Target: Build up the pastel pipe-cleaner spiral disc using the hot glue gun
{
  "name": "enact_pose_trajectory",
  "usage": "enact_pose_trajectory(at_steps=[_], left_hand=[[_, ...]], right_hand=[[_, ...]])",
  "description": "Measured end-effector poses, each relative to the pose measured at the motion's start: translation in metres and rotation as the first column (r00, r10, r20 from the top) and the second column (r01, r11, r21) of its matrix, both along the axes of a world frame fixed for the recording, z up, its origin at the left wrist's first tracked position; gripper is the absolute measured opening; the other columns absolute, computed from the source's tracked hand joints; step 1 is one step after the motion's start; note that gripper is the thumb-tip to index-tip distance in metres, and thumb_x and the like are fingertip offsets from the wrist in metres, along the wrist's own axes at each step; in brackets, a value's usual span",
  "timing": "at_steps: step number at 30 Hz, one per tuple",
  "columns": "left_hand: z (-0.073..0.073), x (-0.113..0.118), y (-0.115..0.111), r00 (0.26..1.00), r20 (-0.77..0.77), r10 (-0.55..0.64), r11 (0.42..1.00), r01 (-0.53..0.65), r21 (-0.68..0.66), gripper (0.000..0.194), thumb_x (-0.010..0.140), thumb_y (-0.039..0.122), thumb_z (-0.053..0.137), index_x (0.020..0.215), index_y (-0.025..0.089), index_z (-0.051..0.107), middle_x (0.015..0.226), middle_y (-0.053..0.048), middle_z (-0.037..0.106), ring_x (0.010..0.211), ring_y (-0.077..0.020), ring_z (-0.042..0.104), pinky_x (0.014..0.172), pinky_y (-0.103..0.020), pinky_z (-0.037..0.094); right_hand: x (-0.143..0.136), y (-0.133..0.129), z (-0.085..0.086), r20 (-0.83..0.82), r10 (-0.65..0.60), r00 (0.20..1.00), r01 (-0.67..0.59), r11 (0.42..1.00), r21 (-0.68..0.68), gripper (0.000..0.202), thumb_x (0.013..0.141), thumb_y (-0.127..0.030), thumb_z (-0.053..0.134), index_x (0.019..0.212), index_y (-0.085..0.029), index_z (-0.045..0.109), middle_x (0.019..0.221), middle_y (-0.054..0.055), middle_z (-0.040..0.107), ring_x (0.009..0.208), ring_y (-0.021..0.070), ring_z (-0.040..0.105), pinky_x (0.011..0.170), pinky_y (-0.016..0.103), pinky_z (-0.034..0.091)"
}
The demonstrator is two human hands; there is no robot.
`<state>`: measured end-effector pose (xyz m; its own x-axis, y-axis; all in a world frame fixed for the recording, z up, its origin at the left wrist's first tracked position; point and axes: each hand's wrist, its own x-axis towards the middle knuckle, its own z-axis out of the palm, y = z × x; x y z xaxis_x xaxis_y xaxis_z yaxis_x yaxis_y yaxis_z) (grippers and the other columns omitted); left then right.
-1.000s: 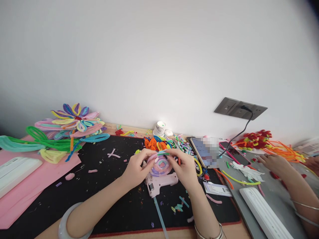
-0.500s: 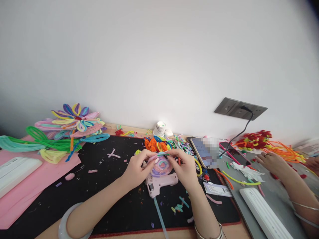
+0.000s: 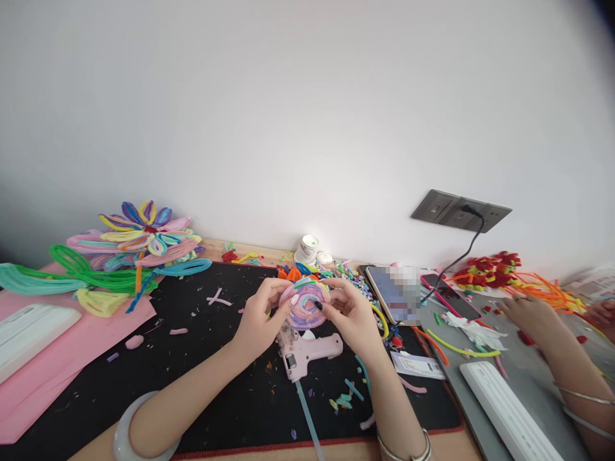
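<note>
A round spiral disc (image 3: 305,305) of pink, purple and green fuzzy wire is held up just above the black mat (image 3: 211,358), tilted toward the camera, between the person's two hands. The left hand (image 3: 262,320) grips its left edge with thumb and fingers closed on the rim. The right hand (image 3: 353,315) pinches the right edge, thumb on the disc's face. Directly below the disc, a pink glue gun (image 3: 307,351) lies on the mat, its glue stick pointing toward the near edge of the counter (image 3: 451,442). Behind the disc is a heap of short coloured wire pieces (image 3: 300,272). To the right, a phone (image 3: 391,293) leans near the mat's corner. Far left, a large wire flower (image 3: 139,234) rests on pink paper (image 3: 43,378). At the right edge, another person's hand (image 3: 528,314) rests on a grey surface beside a white case (image 3: 509,413).
</note>
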<state>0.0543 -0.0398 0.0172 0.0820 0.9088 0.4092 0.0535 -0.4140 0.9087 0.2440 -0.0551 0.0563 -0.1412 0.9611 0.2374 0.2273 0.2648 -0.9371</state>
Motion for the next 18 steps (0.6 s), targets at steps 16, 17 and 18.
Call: enact_pose_trajectory(at_steps=[16, 17, 18], left_hand=[[0.009, -0.012, 0.02, 0.979, 0.141, 0.148, 0.988, -0.142, -0.052, 0.032, 0.082, 0.034, 0.066, 0.108, 0.019, 0.055, 0.104, -0.009, 0.072, 0.095, -0.0213, 0.071, 0.086, -0.035, 0.057], [0.009, -0.014, 0.022, 0.976, 0.146, 0.164, 0.986, -0.158, -0.052, 0.034, 0.082, 0.035, 0.066, 0.109, 0.019, 0.054, 0.105, -0.01, 0.072, 0.096, -0.0218, 0.071, 0.085, -0.035, 0.057], [0.009, -0.017, 0.023, 0.973, 0.152, 0.176, 0.984, -0.17, -0.053, 0.036, 0.082, 0.036, 0.067, 0.11, 0.018, 0.054, 0.106, -0.01, 0.071, 0.096, -0.0222, 0.071, 0.085, -0.035, 0.057]], right_hand=[[0.026, -0.007, 0.002, 0.525, 0.186, 0.831, -0.144, 0.982, -0.12, 0.046, 0.068, -0.011, 0.067, 0.113, -0.022, 0.061, 0.102, 0.004, 0.065, 0.092, 0.0201, 0.06, 0.081, 0.033, 0.049], [0.023, -0.009, -0.001, 0.548, 0.233, 0.803, -0.188, 0.972, -0.139, 0.052, 0.066, -0.008, 0.066, 0.115, -0.022, 0.06, 0.105, 0.004, 0.065, 0.095, 0.0212, 0.06, 0.084, 0.034, 0.048], [0.019, -0.012, -0.004, 0.568, 0.264, 0.779, -0.224, 0.964, -0.141, 0.056, 0.063, -0.006, 0.065, 0.116, -0.022, 0.06, 0.108, 0.005, 0.064, 0.098, 0.0222, 0.06, 0.087, 0.035, 0.048]])
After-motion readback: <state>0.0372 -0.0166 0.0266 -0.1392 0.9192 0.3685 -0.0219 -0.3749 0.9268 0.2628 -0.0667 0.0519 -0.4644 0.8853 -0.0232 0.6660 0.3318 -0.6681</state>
